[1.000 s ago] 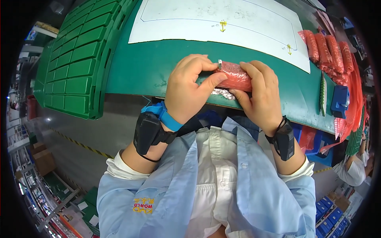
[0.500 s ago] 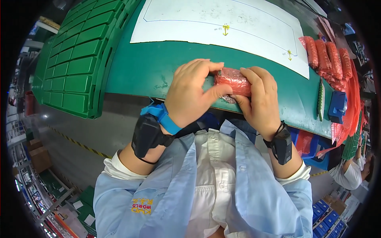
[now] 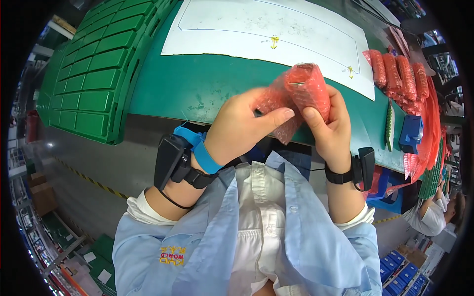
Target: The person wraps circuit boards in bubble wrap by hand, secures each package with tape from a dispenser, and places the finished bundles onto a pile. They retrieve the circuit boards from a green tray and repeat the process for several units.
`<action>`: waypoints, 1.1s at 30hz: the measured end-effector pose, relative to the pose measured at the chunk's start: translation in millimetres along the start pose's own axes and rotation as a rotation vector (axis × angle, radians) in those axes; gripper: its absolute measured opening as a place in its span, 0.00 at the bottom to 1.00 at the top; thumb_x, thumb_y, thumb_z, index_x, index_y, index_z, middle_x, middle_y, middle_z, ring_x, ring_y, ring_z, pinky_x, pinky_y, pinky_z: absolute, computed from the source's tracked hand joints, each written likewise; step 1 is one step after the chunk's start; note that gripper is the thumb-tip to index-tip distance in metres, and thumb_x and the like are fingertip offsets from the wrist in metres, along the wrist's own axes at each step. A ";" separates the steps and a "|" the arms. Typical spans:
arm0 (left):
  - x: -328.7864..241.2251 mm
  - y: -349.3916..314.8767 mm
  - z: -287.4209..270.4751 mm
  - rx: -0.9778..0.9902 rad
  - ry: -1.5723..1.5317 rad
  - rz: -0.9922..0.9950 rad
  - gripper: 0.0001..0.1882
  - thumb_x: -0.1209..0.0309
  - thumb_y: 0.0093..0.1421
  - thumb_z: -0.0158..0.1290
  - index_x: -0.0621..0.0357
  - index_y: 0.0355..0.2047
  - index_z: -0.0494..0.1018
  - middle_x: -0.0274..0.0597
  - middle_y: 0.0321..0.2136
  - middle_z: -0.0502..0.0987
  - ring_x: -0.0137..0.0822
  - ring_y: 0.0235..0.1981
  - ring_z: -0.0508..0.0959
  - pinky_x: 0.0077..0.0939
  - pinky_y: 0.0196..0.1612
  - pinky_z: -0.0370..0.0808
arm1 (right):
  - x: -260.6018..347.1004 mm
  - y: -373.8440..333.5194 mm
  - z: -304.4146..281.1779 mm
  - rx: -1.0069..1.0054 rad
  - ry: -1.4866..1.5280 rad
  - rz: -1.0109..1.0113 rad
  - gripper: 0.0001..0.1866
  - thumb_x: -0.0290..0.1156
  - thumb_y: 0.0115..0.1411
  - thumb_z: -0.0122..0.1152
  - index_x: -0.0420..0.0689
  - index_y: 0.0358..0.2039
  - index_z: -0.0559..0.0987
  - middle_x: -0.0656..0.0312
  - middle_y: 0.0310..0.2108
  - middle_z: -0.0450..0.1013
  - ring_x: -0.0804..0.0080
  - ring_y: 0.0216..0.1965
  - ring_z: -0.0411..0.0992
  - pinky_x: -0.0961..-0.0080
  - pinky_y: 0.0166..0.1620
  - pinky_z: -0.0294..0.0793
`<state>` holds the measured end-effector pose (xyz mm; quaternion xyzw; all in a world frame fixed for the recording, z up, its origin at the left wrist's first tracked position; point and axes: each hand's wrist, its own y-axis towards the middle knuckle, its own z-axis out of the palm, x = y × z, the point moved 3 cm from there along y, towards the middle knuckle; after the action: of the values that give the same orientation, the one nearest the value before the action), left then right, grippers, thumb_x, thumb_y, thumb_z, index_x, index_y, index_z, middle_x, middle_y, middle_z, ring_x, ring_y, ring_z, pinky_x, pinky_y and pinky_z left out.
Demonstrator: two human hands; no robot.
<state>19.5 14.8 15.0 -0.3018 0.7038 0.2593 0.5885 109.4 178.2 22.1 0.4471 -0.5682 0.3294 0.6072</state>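
A bundle of red bubble wrap (image 3: 312, 91) is raised above the front edge of the green table, tilted so its rolled end shows. My right hand (image 3: 332, 126) is closed around its right side, thumb in front. To the left, a loose flap of the bubble wrap (image 3: 276, 96) stretches from the bundle. My left hand (image 3: 239, 123) grips that flap at its outer edge, its thumb pointing toward the bundle. A thin edge of something shows inside the folds, but I cannot make out what it is.
Large green ribbed trays (image 3: 91, 74) stand at the left. A white marked sheet (image 3: 222, 29) lies on the green table (image 3: 168, 89). Several red wrapped bundles (image 3: 400, 74), a blue holder (image 3: 411, 134) and a green-white strip (image 3: 389, 126) sit at the right. Another person (image 3: 429, 217) is farther right.
The bundle has been turned from lying sideways to tilted upright and lifted slightly. A flap of wrap now spreads out toward my left hand. My right hand has shifted its hold.
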 end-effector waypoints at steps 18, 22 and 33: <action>-6.7 -22.8 40.0 -0.264 -0.144 0.365 0.28 0.67 0.54 0.66 0.66 0.51 0.68 0.48 0.39 0.79 0.39 0.38 0.79 0.30 0.42 0.75 | -7.8 -28.6 38.4 -0.283 -0.563 -0.707 0.30 0.19 0.53 0.66 0.36 0.57 0.68 0.44 0.57 0.62 0.51 0.50 0.66 0.62 0.53 0.68; -7.5 -20.6 30.6 -0.306 -0.070 0.313 0.30 0.70 0.52 0.67 0.68 0.52 0.67 0.48 0.41 0.78 0.37 0.41 0.79 0.28 0.45 0.75 | -3.2 -42.4 32.4 -0.182 -0.565 -0.612 0.26 0.18 0.53 0.64 0.38 0.55 0.72 0.45 0.55 0.66 0.54 0.47 0.68 0.64 0.51 0.67; 3.2 -32.6 23.7 0.122 -0.618 0.047 0.24 0.71 0.67 0.44 0.70 0.60 0.59 0.43 0.50 0.74 0.27 0.47 0.74 0.25 0.51 0.73 | 42.9 -38.6 16.6 0.004 -0.590 -0.559 0.19 0.20 0.51 0.67 0.43 0.45 0.80 0.58 0.39 0.74 0.64 0.39 0.71 0.71 0.44 0.65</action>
<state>58.8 9.1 7.4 -0.1564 0.5127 0.3099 0.7852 143.8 143.5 57.1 0.6609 -0.5741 0.0105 0.4833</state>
